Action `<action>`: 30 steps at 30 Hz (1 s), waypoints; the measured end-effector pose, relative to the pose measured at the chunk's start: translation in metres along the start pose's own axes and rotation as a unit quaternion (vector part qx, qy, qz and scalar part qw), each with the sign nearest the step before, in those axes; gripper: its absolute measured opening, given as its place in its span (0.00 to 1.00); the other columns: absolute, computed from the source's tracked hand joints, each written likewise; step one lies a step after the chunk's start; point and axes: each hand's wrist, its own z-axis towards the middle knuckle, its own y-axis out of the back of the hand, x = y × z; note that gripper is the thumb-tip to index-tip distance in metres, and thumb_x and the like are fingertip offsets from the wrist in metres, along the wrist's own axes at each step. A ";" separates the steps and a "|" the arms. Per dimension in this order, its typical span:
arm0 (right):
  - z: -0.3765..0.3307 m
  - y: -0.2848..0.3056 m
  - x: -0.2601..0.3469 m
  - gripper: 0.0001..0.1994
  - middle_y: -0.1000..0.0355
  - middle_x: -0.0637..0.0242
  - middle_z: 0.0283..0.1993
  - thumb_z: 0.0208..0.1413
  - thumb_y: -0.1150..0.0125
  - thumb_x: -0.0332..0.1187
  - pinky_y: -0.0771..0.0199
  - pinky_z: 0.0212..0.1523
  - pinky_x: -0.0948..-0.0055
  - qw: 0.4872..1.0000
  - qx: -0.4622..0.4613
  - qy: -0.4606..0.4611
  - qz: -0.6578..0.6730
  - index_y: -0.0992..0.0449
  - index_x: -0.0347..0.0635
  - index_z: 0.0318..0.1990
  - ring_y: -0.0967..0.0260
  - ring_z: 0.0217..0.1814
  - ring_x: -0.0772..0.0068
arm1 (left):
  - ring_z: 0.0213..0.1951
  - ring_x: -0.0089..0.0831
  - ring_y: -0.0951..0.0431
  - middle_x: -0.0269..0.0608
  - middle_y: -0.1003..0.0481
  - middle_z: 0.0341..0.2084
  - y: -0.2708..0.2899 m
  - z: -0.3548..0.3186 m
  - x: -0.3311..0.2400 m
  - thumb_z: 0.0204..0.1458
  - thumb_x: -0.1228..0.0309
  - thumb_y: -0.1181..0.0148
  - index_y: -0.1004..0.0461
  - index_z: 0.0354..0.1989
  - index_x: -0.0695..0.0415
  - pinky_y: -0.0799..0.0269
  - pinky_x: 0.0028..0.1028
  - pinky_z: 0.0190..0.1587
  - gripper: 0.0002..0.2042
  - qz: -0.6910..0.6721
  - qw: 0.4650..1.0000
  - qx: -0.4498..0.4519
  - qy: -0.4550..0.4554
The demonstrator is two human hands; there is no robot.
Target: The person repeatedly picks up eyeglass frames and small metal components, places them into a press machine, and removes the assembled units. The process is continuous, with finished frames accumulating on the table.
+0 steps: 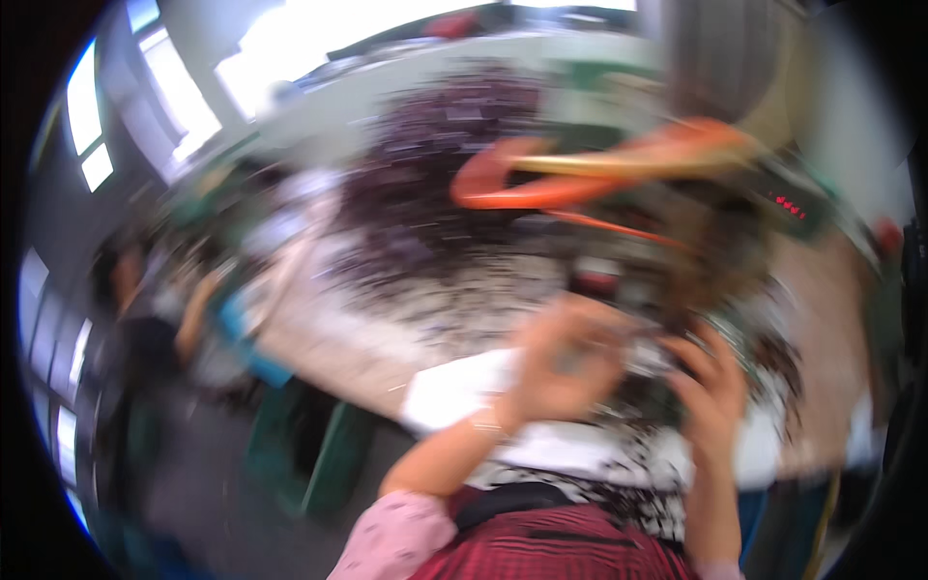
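Note:
The picture is heavily motion-blurred. My left hand (556,362) is raised over the near edge of a wooden table (319,333), fingers curled around a small object I cannot make out. My right hand (710,387) is close beside it, fingers bent around the same blurred dark cluster between the two hands. A white sheet or tray (449,391) lies under my hands at the table's front edge. Dark purplish small pieces (435,193) are heaped across the middle of the table.
An orange curved object (599,174) lies at the far right of the table near a dark device with red lights (788,205). A person (145,338) sits at the left side. Bright windows line the back and left walls.

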 end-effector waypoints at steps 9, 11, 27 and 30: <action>0.052 0.155 -0.153 0.17 0.34 0.47 0.63 0.55 0.41 0.31 0.44 0.69 0.51 0.700 -0.003 0.142 -0.699 0.25 0.32 0.50 0.41 0.69 0.43 | 0.32 0.40 0.29 0.46 0.28 0.34 -0.027 -0.045 0.007 0.40 0.68 0.41 0.32 0.27 0.57 0.21 0.41 0.41 0.08 0.159 0.938 0.119 -0.285; 0.054 0.150 -0.154 0.17 0.33 0.48 0.64 0.55 0.41 0.31 0.41 0.68 0.53 0.717 -0.008 0.159 -0.678 0.25 0.32 0.50 0.40 0.68 0.45 | 0.32 0.41 0.29 0.46 0.28 0.35 -0.029 -0.050 0.010 0.40 0.68 0.41 0.32 0.27 0.56 0.21 0.43 0.44 0.08 0.167 0.931 0.121 -0.300; 0.063 0.166 -0.135 0.10 0.26 0.67 0.42 0.65 0.44 0.30 0.29 0.47 0.75 0.941 -0.084 0.011 -0.328 0.25 0.31 0.47 0.31 0.43 0.76 | 0.34 0.39 0.26 0.41 0.25 0.36 -0.025 -0.050 0.014 0.36 0.64 0.42 0.32 0.25 0.54 0.22 0.39 0.45 0.10 0.162 0.938 0.173 -0.254; 0.064 0.163 -0.128 0.09 0.26 0.67 0.41 0.63 0.44 0.28 0.30 0.47 0.76 0.942 -0.054 0.024 -0.331 0.25 0.32 0.46 0.30 0.43 0.76 | 0.33 0.39 0.26 0.42 0.25 0.36 -0.027 -0.049 0.014 0.35 0.65 0.42 0.32 0.25 0.56 0.22 0.41 0.46 0.10 0.154 0.938 0.167 -0.263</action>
